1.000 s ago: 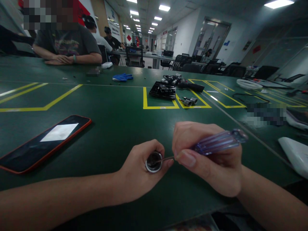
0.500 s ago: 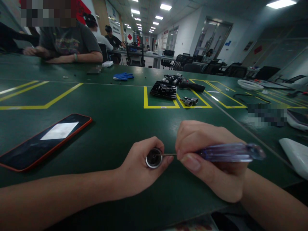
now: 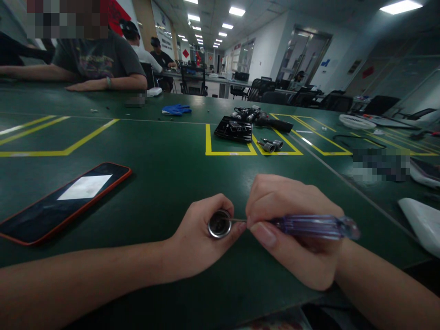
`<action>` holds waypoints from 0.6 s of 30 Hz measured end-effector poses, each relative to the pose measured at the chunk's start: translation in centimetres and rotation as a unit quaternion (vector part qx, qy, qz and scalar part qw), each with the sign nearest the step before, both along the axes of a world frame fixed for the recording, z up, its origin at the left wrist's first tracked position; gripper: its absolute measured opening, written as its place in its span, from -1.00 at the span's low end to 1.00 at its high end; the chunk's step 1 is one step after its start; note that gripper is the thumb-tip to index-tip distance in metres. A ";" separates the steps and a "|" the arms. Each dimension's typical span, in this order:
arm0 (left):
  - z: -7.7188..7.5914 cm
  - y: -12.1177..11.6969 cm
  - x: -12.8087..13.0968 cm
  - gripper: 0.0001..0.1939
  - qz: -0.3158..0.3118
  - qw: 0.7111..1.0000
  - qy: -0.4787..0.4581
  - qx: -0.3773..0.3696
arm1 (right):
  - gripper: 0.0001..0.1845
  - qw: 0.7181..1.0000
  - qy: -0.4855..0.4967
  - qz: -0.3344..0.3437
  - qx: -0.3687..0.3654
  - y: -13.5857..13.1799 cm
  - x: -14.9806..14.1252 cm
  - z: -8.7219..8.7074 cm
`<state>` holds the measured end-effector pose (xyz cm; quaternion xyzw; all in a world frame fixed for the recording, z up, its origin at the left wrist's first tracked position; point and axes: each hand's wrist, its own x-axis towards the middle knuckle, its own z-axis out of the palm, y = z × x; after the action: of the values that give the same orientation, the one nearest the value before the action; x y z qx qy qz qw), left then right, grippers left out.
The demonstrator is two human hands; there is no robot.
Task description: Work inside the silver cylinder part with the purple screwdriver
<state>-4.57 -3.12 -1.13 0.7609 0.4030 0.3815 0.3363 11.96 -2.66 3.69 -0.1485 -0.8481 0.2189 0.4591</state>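
Observation:
My left hand (image 3: 199,240) is closed around a small silver round part (image 3: 219,223) with its open end facing up toward me. My right hand (image 3: 292,229) grips a screwdriver with a clear purple handle (image 3: 316,226). The thin metal shaft (image 3: 237,220) reaches left into the mouth of the silver part. Both hands rest low over the green table (image 3: 165,178) near its front edge, almost touching each other.
A phone in a red case (image 3: 62,201) lies at the left. Farther back sit a black tray (image 3: 233,129), metal sockets (image 3: 271,145) and a dark tool (image 3: 275,123) in yellow-taped boxes. A blue glove (image 3: 176,109) lies beyond. Another person's arms (image 3: 103,85) rest at the far left edge. White objects (image 3: 421,220) lie at the right.
The screwdriver handle dropped from tilted up to nearly level, then drew slightly left. Its tip stays in the silver part. My left hand has barely moved.

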 end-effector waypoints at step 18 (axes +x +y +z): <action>-0.9 0.4 -0.1 -0.87 -0.022 1.000 -0.012 0.005 | -0.89 0.989 -0.085 -0.016 0.121 -0.4 -0.1 -0.5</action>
<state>-4.70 -2.71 -2.06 0.7669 0.3800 0.3847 0.3456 11.84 -3.09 3.21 -0.1236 -0.9016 0.0943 0.4037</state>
